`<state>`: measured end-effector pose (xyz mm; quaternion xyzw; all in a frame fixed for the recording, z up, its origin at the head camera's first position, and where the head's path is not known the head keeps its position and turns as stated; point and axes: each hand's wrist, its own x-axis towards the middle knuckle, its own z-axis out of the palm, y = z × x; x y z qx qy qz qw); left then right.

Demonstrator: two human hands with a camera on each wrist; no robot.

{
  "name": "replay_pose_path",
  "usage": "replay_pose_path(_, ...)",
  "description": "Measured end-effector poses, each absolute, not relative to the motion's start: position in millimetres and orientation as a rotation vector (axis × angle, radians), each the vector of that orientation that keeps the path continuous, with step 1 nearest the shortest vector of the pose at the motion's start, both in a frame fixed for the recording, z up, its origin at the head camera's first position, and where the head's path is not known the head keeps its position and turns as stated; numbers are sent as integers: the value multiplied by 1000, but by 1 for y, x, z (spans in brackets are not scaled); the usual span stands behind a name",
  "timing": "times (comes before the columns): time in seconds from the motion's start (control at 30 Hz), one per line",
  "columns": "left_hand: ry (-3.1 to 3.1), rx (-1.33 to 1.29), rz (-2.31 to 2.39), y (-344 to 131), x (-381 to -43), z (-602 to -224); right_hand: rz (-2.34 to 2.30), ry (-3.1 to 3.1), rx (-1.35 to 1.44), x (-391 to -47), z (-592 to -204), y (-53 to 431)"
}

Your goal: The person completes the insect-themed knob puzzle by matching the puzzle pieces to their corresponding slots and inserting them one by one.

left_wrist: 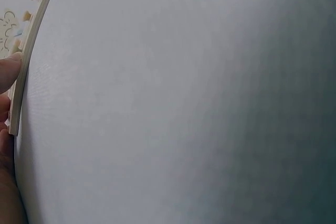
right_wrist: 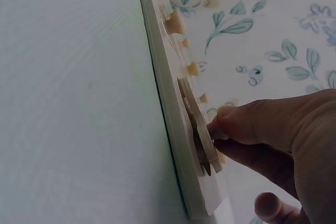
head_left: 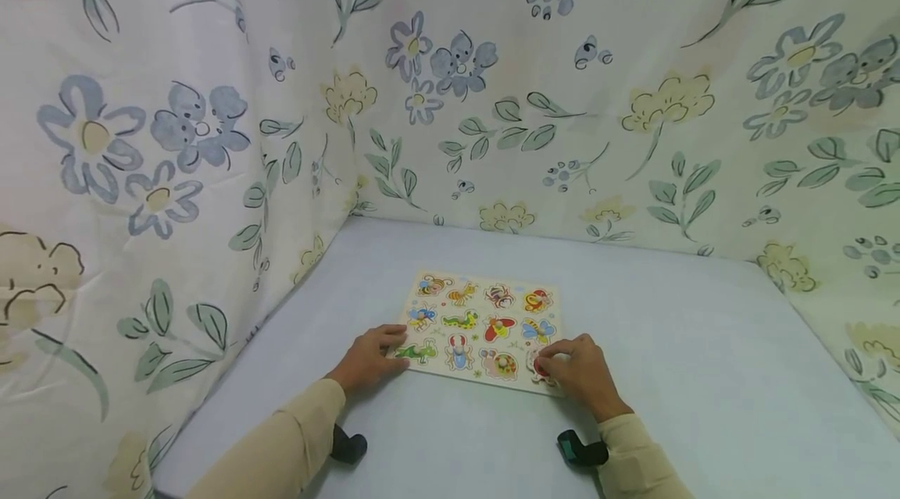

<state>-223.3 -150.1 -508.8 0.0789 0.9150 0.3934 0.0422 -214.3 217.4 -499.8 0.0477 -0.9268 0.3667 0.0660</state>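
Observation:
A wooden knob puzzle board (head_left: 457,377) with colourful insect pictures lies flat on the table. At its front left corner, my left hand (head_left: 369,358) grips the board's edge; in the left wrist view the thumb (left_wrist: 9,72) touches the edge, the fingers partly cut off. My right hand (head_left: 587,376) is over the front right corner. Between thumb and forefinger it pinches the knob of a red insect puzzle piece (head_left: 539,365). Seen from the right wrist, that piece (right_wrist: 198,121) stands tilted, one side raised off the board, with its lower edge close to the surface.
Several other knobbed pieces sit in the board, among them a green caterpillar (head_left: 460,319), a snail (head_left: 501,365) and a red-horned beetle (head_left: 459,353). The white table (head_left: 675,343) extends around the board. Flowered curtains (head_left: 534,93) hang behind and at the sides.

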Motion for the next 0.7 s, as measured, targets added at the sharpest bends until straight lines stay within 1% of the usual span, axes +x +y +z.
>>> replay_pose_path(0.7, 2818, 239, 1177, -150, -223, -509, 1092, -2827, 157, -213, -497, 215)
